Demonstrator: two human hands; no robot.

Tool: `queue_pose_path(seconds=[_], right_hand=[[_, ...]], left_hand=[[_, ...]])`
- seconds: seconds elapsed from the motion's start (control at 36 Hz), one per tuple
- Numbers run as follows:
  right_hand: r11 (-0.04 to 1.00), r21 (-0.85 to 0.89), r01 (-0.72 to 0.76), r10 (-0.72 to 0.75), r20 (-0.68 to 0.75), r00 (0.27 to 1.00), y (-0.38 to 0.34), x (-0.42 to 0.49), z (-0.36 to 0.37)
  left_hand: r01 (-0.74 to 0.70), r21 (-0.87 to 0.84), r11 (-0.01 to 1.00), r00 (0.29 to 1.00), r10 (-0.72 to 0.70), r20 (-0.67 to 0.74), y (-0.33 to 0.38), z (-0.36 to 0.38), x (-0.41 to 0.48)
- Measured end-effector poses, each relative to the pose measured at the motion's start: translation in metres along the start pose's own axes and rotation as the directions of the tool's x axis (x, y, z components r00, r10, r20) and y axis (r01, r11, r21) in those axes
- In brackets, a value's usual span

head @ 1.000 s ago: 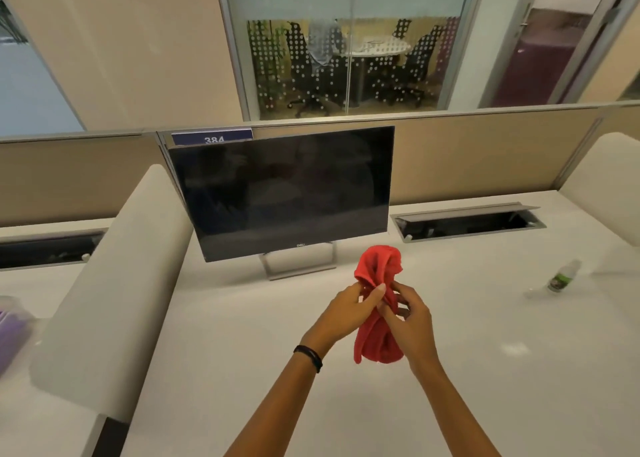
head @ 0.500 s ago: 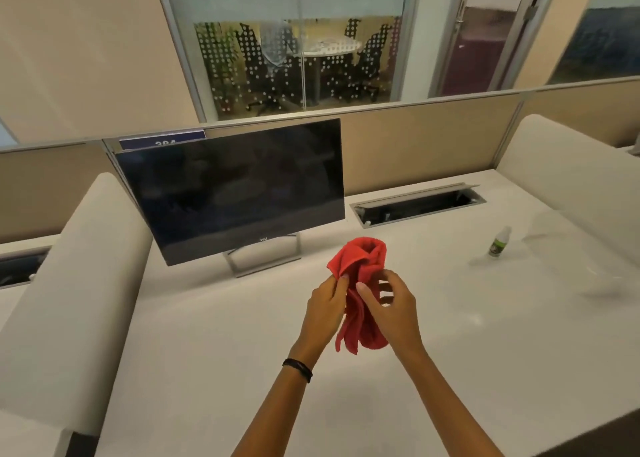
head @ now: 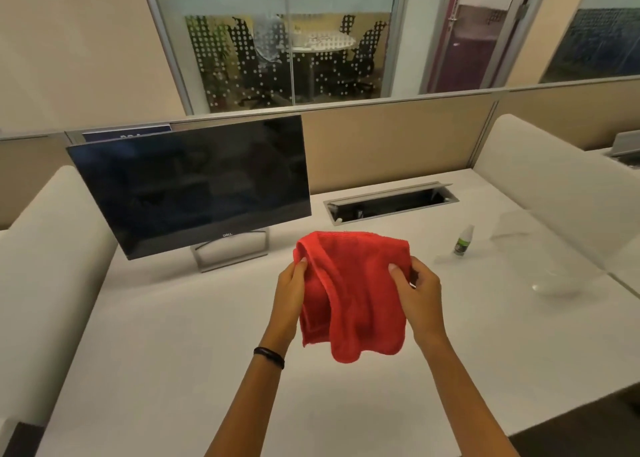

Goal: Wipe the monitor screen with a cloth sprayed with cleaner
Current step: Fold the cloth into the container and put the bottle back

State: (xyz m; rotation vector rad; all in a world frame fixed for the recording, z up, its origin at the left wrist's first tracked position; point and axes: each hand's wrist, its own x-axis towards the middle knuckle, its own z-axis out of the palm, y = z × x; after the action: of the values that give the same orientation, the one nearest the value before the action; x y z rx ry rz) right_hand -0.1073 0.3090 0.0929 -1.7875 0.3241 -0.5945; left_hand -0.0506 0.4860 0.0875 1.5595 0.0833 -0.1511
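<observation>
A red cloth [head: 353,293] hangs spread out above the white desk [head: 207,352], held at its upper corners by both hands. My left hand [head: 291,290] pinches its left edge and my right hand [head: 417,290] grips its right edge. The dark monitor [head: 194,189] stands switched off on its silver stand at the back left, about a hand's width beyond the cloth. A small clear cleaner bottle [head: 463,241] with a green label stands upright on the desk to the right of my right hand.
An open cable tray [head: 391,202] is set into the desk behind the cloth. Padded white dividers flank the desk on the left [head: 52,266] and the right [head: 561,193]. A beige partition [head: 391,141] runs along the back.
The hands have moved apart and the bunched cloth is now spread open between them. The view has shifted, so the monitor and bottle sit further left in the frame.
</observation>
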Motion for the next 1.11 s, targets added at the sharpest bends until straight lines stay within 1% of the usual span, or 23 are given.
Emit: queue_pose_path(seconds=[0.11,0.25,0.42,0.56,0.61,0.67,0.69,0.75,0.81,0.86,0.94,1.03,1.06,1.11], right_hand=[[1.000,-0.003,0.002,-0.002,0.041,0.999,0.008,0.018,-0.031],[0.999,-0.023,0.034,-0.032,0.098,0.995,0.019,0.043,-0.069],[0.997,-0.042,0.071,-0.067,0.086,0.994,0.031,0.070,-0.108],[0.997,-0.030,0.078,-0.073,0.140,0.987,0.038,0.085,-0.135],[0.998,-0.016,0.065,-0.062,0.148,0.987,0.040,0.090,-0.143],[0.999,-0.001,0.037,-0.037,0.161,0.986,0.043,0.094,-0.149],[1.000,0.004,0.021,-0.022,0.169,0.985,0.044,0.097,-0.150],[1.000,-0.001,-0.006,0.006,0.180,0.984,0.047,0.102,-0.151],[0.999,-0.016,-0.041,0.043,0.194,0.980,0.049,0.106,-0.150],[0.997,-0.019,-0.073,0.075,0.226,0.971,0.048,0.110,-0.149],[0.993,0.000,-0.121,0.115,0.296,0.948,0.044,0.114,-0.148],[0.973,0.023,-0.229,0.199,0.413,0.889,0.045,0.118,-0.151],[0.964,0.046,-0.262,0.210,0.472,0.856,0.047,0.121,-0.153],[0.955,0.082,-0.286,0.187,0.583,0.791,0.052,0.125,-0.159]], left_hand=[[0.005,-0.050,0.999,0.994,-0.011,-0.112,-0.003,0.027,-0.004],[-0.003,-0.125,0.992,0.981,-0.022,-0.193,-0.002,0.070,-0.012],[-0.006,-0.126,0.992,0.946,-0.036,-0.321,-0.006,0.122,-0.017],[-0.057,-0.063,0.996,0.928,0.030,-0.370,-0.009,0.156,-0.025],[-0.065,-0.071,0.995,0.927,0.034,-0.375,-0.010,0.168,-0.031],[-0.053,-0.108,0.993,0.938,0.013,-0.347,-0.010,0.177,-0.038],[-0.049,-0.106,0.993,0.951,0.015,-0.308,-0.011,0.181,-0.041],[-0.070,-0.020,0.997,0.980,0.065,-0.187,-0.013,0.186,-0.047],[-0.113,0.088,0.990,0.987,0.122,-0.101,-0.014,0.190,-0.052],[-0.133,0.147,0.980,0.984,0.148,-0.094,-0.016,0.190,-0.054],[-0.148,0.161,0.976,0.981,0.165,-0.100,-0.015,0.184,-0.056],[-0.164,0.141,0.976,0.981,0.177,-0.084,-0.013,0.173,-0.053],[-0.171,0.136,0.976,0.980,0.182,-0.076,-0.012,0.169,-0.050],[-0.184,0.135,0.974,0.980,0.193,-0.052,-0.008,0.163,-0.042]])
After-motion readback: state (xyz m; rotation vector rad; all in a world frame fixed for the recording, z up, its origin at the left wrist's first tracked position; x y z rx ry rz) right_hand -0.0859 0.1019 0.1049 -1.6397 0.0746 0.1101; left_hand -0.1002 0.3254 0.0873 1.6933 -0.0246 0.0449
